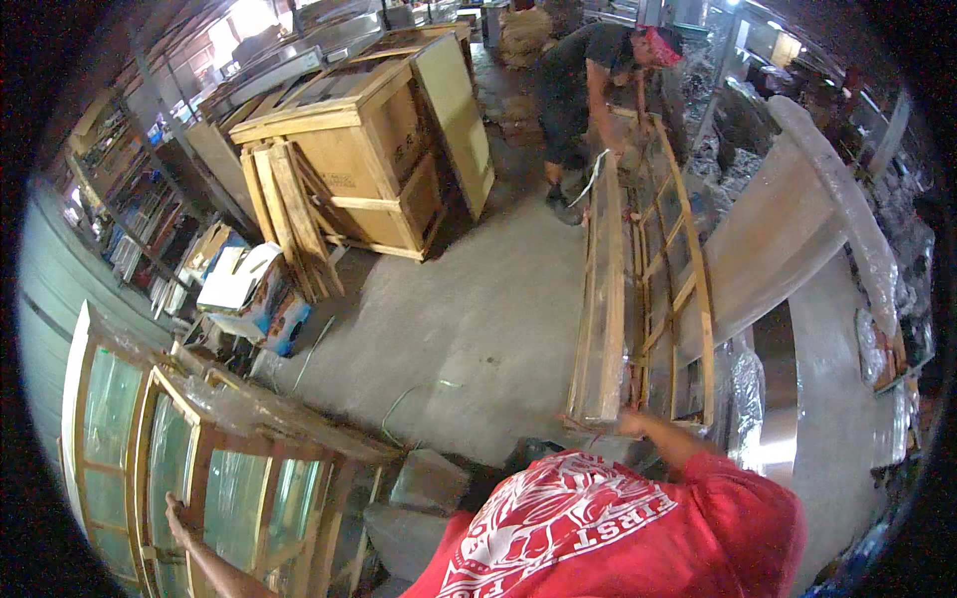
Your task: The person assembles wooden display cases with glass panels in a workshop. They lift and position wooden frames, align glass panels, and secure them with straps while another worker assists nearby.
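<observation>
At the lower left, my left hand (pixel 177 520) rests with fingers stretched against a wood-framed glass panel (pixel 150 478), one of several leaning together. My right hand (pixel 634 422) reaches forward to the near end of a long wooden crate frame (pixel 610 329) and is closed on its end; part of the fingers is hidden. Slats and crossbars run along this frame. At its far end a co-worker (pixel 598 80) in dark clothes and a red cap bends over, one hand low on the frame. A white strap (pixel 594 174) hangs beside that hand.
A large wooden crate (pixel 329 149) stands at the far left, with loose boards (pixel 284 214) leaning on it. A cardboard box (pixel 239 289) sits nearby. Thin cord (pixel 399 409) lies on the concrete floor (pixel 478 329). Plastic-wrapped sheet material (pixel 778 229) leans at the right.
</observation>
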The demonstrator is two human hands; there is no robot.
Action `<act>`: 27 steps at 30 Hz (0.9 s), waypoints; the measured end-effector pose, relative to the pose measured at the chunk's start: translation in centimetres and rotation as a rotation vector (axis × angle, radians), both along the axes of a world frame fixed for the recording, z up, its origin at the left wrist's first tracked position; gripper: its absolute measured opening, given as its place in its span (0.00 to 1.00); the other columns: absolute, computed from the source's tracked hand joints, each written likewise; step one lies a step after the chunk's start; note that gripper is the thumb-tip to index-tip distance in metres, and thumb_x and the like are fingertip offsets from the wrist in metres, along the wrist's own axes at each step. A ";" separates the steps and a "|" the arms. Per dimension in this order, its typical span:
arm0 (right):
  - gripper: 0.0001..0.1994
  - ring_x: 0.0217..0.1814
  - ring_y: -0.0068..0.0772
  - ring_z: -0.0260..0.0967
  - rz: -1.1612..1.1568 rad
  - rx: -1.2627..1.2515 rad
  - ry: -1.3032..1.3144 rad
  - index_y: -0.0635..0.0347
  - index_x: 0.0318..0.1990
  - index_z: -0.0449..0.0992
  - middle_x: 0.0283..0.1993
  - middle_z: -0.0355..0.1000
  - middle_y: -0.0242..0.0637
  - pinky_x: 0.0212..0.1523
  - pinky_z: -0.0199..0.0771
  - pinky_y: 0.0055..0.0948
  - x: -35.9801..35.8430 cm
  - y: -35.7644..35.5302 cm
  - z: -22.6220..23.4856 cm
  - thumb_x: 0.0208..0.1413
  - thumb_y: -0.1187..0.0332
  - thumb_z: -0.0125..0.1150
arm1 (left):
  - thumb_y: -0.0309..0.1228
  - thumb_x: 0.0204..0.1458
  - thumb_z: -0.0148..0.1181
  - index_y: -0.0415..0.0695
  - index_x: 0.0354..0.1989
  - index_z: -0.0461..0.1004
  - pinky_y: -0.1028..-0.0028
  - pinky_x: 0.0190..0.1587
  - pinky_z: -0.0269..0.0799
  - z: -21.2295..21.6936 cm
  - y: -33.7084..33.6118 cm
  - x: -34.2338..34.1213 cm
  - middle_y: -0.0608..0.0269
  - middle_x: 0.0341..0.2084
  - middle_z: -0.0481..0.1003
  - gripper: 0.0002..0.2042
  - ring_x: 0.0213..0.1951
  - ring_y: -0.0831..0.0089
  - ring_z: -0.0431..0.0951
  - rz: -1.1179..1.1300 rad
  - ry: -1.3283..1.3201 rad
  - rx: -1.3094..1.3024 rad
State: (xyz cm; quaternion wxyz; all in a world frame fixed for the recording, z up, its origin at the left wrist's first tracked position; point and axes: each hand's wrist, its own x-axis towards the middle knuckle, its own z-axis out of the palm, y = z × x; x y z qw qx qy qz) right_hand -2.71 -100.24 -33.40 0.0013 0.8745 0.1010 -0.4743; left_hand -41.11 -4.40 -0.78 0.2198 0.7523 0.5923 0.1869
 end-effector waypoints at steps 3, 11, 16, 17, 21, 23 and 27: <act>0.26 0.43 0.43 0.74 -0.446 0.078 0.186 0.63 0.52 0.70 0.45 0.74 0.52 0.40 0.74 0.43 -6.9 -5.2 -5.3 0.49 0.57 0.63 | 0.57 0.56 0.44 0.40 0.47 0.73 0.59 0.50 0.64 -0.6 0.2 0.4 0.48 0.41 0.76 0.30 0.44 0.55 0.74 -0.021 -0.053 0.175; 0.20 0.28 0.34 0.76 -0.957 0.308 0.140 0.66 0.39 0.77 0.31 0.76 0.46 0.24 0.75 0.39 -6.5 -6.5 -8.1 0.53 0.54 0.60 | 0.56 0.57 0.43 0.40 0.46 0.74 0.59 0.50 0.64 -0.8 -0.8 3.3 0.48 0.39 0.76 0.29 0.43 0.56 0.74 -0.033 -0.136 0.274; 0.20 0.28 0.37 0.75 -0.647 0.375 -0.153 0.64 0.44 0.76 0.31 0.75 0.44 0.24 0.74 0.37 -1.0 -4.3 -5.2 0.54 0.54 0.58 | 0.56 0.57 0.43 0.40 0.45 0.74 0.59 0.49 0.64 -2.4 -0.5 3.0 0.49 0.38 0.76 0.28 0.42 0.56 0.74 -0.037 -0.183 0.277; 0.21 0.28 0.37 0.74 -0.611 0.471 -0.255 0.63 0.46 0.75 0.31 0.75 0.43 0.23 0.73 0.37 -0.6 -3.8 -4.3 0.54 0.54 0.58 | 0.56 0.57 0.43 0.40 0.45 0.74 0.59 0.49 0.64 -2.8 -0.5 2.9 0.49 0.38 0.76 0.28 0.42 0.56 0.74 -0.040 -0.185 0.274; 0.23 0.30 0.37 0.74 -0.602 0.438 -0.322 0.62 0.51 0.74 0.32 0.76 0.42 0.25 0.73 0.36 -0.6 -2.3 -2.0 0.54 0.55 0.58 | 0.56 0.57 0.43 0.41 0.44 0.75 0.59 0.49 0.64 -3.7 -0.2 2.7 0.50 0.37 0.76 0.28 0.41 0.57 0.74 -0.027 -0.203 0.270; 0.22 0.31 0.37 0.74 -0.651 0.361 -0.247 0.61 0.50 0.75 0.33 0.76 0.41 0.26 0.73 0.35 -0.7 -2.0 -2.1 0.53 0.55 0.58 | 0.56 0.57 0.43 0.41 0.44 0.75 0.59 0.48 0.64 -3.8 0.1 2.9 0.50 0.37 0.76 0.28 0.41 0.57 0.74 -0.027 -0.205 0.275; 0.20 0.30 0.36 0.74 -0.277 0.302 -0.133 0.62 0.46 0.77 0.32 0.76 0.41 0.26 0.73 0.35 -0.7 -2.3 -3.7 0.52 0.56 0.60 | 0.55 0.58 0.43 0.41 0.44 0.75 0.59 0.48 0.64 -3.9 0.7 3.0 0.50 0.36 0.76 0.28 0.41 0.57 0.74 -0.017 -0.212 0.285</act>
